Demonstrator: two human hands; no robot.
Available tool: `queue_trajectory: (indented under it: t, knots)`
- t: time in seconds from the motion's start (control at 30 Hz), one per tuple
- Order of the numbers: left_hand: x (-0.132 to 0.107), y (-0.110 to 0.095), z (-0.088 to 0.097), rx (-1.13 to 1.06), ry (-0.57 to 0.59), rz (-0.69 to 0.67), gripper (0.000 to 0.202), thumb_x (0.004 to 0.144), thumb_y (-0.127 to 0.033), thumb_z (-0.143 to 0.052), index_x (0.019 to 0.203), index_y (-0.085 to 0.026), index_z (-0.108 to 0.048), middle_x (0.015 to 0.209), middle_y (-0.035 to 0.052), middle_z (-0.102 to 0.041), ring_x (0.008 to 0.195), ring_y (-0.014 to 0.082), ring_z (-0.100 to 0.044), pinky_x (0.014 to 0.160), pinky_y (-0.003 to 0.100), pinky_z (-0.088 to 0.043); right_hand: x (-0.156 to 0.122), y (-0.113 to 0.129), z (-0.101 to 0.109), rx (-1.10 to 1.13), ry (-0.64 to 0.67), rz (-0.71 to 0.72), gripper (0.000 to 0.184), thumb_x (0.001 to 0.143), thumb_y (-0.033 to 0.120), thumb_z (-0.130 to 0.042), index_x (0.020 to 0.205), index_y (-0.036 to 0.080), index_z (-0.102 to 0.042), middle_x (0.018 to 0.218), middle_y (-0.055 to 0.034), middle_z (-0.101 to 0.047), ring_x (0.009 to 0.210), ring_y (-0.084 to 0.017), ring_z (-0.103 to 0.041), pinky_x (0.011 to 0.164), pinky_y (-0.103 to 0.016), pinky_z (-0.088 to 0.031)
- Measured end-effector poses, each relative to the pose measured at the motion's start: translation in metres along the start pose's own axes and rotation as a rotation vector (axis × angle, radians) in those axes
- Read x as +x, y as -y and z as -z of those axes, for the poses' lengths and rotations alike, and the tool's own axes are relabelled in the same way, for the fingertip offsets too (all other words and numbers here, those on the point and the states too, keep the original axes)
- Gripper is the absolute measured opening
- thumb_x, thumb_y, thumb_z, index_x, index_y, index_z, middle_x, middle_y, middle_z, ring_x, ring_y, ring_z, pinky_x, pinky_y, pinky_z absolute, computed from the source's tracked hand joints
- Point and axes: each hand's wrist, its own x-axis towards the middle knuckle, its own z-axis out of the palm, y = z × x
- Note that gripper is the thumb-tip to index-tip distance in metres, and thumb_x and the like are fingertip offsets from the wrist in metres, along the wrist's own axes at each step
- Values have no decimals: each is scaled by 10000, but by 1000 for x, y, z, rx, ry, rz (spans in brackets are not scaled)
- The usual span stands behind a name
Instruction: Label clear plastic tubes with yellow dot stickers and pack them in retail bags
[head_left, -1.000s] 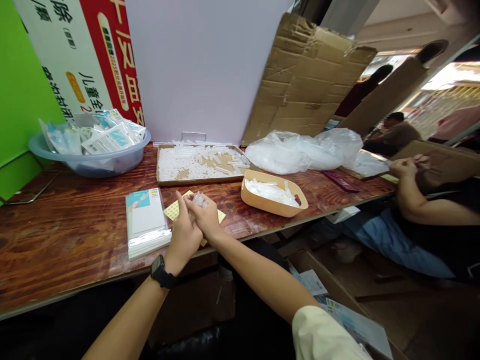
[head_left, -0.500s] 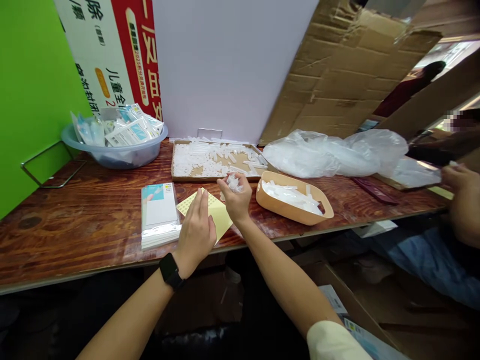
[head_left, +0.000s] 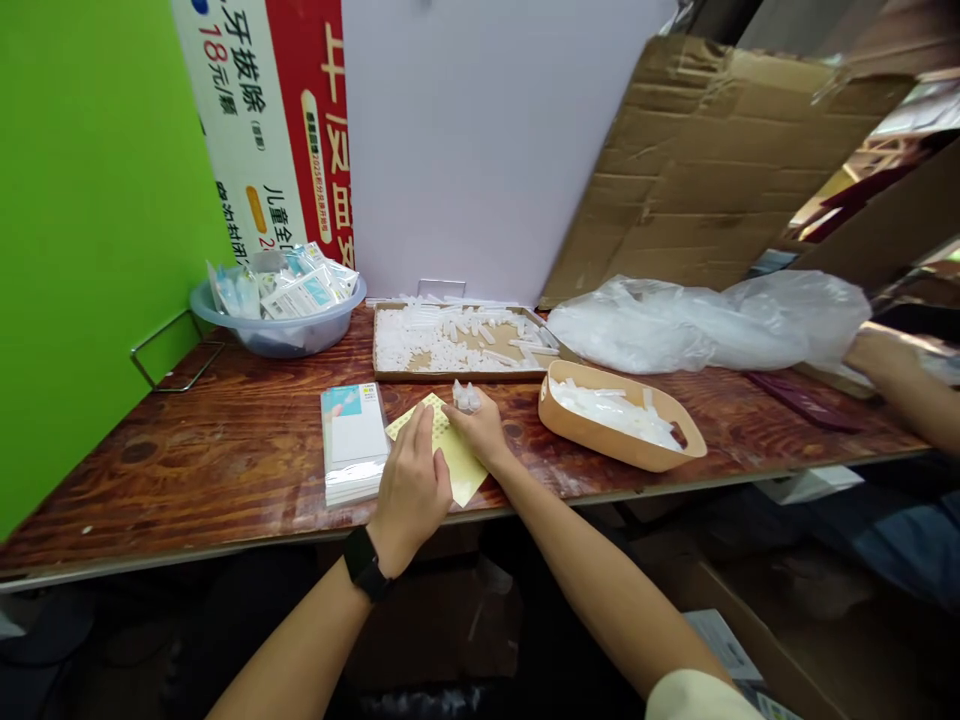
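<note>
My left hand (head_left: 414, 482) lies on the left part of a yellow sheet (head_left: 466, 478) with rows of small round stickers, fingers stretched out. On the wrist is a black watch. My right hand (head_left: 481, 428) is closed around several small translucent plastic pieces (head_left: 466, 397), which poke out above the fingers. Its thumb reaches down to the sheet's dotted part; whether a sticker is under it I cannot tell. Left of the sheet is a stack of flat packets (head_left: 355, 440) with blue-and-white cards, close to my left hand.
Behind the sheet stands a shallow cardboard tray (head_left: 480, 376) of small white pieces and tubes. A tan basket (head_left: 611, 440) with white strips is on the right, a clear plastic bag (head_left: 697, 325) behind it. A blue bowl (head_left: 300, 338) holds packets. Another person's arm (head_left: 904, 375) reaches in.
My right hand has come down closer to the sheet, its thumb now at the sticker rows. My left hand stays on the sheet. The whole view has shifted, so things appear farther right and lower.
</note>
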Motion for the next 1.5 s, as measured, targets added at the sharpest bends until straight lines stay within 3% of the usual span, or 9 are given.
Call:
queue_trajectory:
  t: [0.27,0.5,0.63,0.73,0.97,1.07,1.17,1.37,1.5]
  knots:
    - [-2,-3,11,32,36,-11,482,865,-76,-385,1347,-95,-374,1339,188,-510,1277,274,-472,1046,447,-456,9,13,1,246,-65,-56,424,504,393,-826,684,186,-503,614,50,-502,550,-102,-428,565,-280,-377]
    - [-11,-6,12,196,632,-167,287,925,-261,-415,1018,-83,-619,1105,168,-634,1127,316,-544,977,496,-449,23,14,6,364,-162,-178,474,495,467,-784,766,194,-508,606,47,-516,499,-100,-484,470,-248,-403]
    - [-18,-9,3,293,627,-174,415,958,-303,-336,1137,-32,-594,1267,212,-561,1252,334,-463,1074,504,-351,27,18,-1,265,-71,-105,477,541,545,-732,743,197,-477,621,26,-543,537,-129,-553,525,-277,-463]
    - [-22,-13,0,339,615,-168,443,954,-301,-339,1182,-7,-579,1327,240,-517,1297,346,-429,1097,492,-327,38,31,-27,89,115,10,477,616,610,-661,754,185,-497,644,0,-572,568,-153,-574,579,-314,-485]
    - [-24,-16,-8,324,604,-239,433,893,-256,-425,1213,-7,-579,1276,220,-567,1236,351,-480,1087,505,-350,90,66,-160,-532,586,330,344,636,351,-772,855,174,-576,886,-64,-679,871,-252,-630,785,-346,-467]
    - [-24,-14,-13,293,530,-251,527,905,-259,-409,1401,-80,-410,1324,157,-550,1205,337,-498,1052,516,-383,107,62,-196,-749,710,401,405,629,282,-803,954,144,-604,1036,-158,-671,1031,-326,-606,884,-394,-445]
    - [-24,-13,-15,317,484,-267,579,913,-298,-404,1446,-85,-331,1342,164,-533,1196,341,-500,1023,509,-402,117,48,-203,-882,798,462,494,696,409,-766,1058,112,-609,1175,-218,-615,1140,-351,-559,959,-417,-421]
    - [-26,-19,-11,381,498,-345,455,933,-312,-364,1160,-17,-626,1234,212,-595,1230,345,-477,1041,480,-374,117,31,-186,-1048,806,502,900,794,683,-520,1438,86,-323,1425,-234,-421,1312,-371,-412,1067,-455,-338]
    - [-27,-23,-18,325,482,-338,487,933,-324,-371,1280,-30,-545,1294,195,-562,1213,339,-486,1032,478,-380,117,32,-192,-1120,836,429,975,811,743,-387,1454,17,-282,1479,-252,-342,1371,-356,-345,1126,-428,-276]
